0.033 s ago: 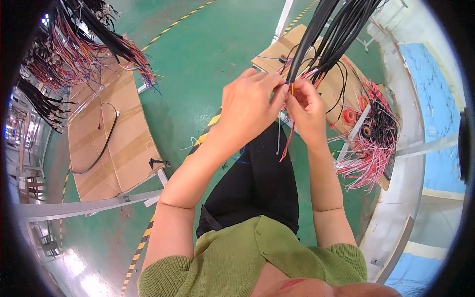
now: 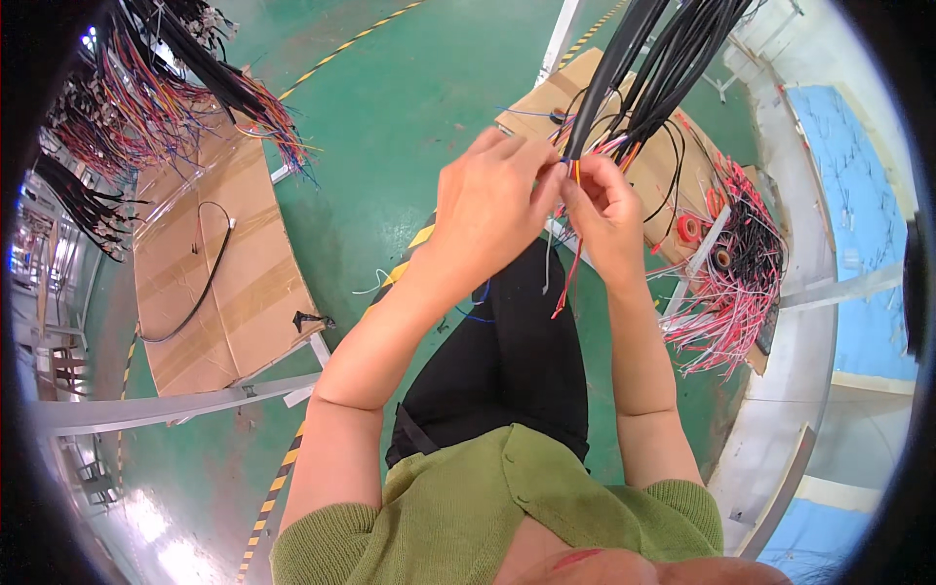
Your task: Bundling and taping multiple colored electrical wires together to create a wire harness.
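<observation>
A bundle of black sleeved cables (image 2: 634,68) hangs down from the top of the view, with thin coloured wires (image 2: 575,175) coming out of its lower end. My left hand (image 2: 492,210) and my right hand (image 2: 609,219) meet just under the bundle's end, fingertips pinched on those thin wires. A red wire (image 2: 567,283) trails down from between the hands in front of my black trousers. Which single wire each hand pinches is too small to tell.
A flat cardboard sheet (image 2: 219,283) with a black cable lies on the green floor at left. Hanging bundles of coloured wires (image 2: 146,88) fill the upper left. Another cardboard (image 2: 595,88), red tape rolls (image 2: 690,229) and loose pink wires (image 2: 726,312) sit at right, by a metal bench (image 2: 809,331).
</observation>
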`<state>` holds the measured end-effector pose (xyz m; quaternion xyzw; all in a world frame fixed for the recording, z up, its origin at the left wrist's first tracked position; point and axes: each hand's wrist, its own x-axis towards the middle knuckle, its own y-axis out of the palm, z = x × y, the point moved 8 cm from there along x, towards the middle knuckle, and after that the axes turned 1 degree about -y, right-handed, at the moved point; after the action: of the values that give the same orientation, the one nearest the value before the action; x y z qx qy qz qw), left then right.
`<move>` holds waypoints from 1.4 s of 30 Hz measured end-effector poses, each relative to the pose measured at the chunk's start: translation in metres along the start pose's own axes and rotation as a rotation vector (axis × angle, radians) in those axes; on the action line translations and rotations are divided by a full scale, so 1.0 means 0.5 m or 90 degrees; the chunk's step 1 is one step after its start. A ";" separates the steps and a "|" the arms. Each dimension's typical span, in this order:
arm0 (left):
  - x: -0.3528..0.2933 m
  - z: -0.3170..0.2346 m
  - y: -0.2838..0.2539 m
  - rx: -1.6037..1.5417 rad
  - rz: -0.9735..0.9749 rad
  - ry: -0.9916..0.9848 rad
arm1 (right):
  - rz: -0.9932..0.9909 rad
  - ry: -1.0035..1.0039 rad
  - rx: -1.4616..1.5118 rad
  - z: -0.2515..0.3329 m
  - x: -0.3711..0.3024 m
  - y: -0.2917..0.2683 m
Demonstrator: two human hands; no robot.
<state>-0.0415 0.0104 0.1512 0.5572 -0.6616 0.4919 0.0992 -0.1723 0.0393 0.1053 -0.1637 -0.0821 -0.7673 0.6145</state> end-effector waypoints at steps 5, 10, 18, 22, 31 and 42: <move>0.012 0.074 0.048 -0.277 0.159 -0.114 | 0.085 0.066 0.067 -0.027 0.017 0.004; -0.049 0.239 0.155 -0.501 0.283 -0.177 | 0.149 0.207 0.355 -0.112 -0.012 0.050; -0.284 0.322 0.157 -0.254 0.107 -0.365 | 0.137 0.311 0.457 -0.216 -0.063 0.108; -0.318 0.219 0.153 -0.559 0.261 -0.487 | 0.102 0.300 0.462 -0.228 -0.069 0.105; -0.403 0.155 0.218 -0.712 0.520 -0.528 | 0.111 0.208 -0.022 -0.253 -0.177 0.059; -0.432 0.070 0.204 -0.859 0.493 -0.637 | 0.077 0.343 0.116 -0.225 -0.252 0.007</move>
<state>-0.0343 0.1114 -0.0681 0.2688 -0.9140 -0.2966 -0.0663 -0.1620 0.1169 -0.0444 0.0975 0.0254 -0.7347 0.6708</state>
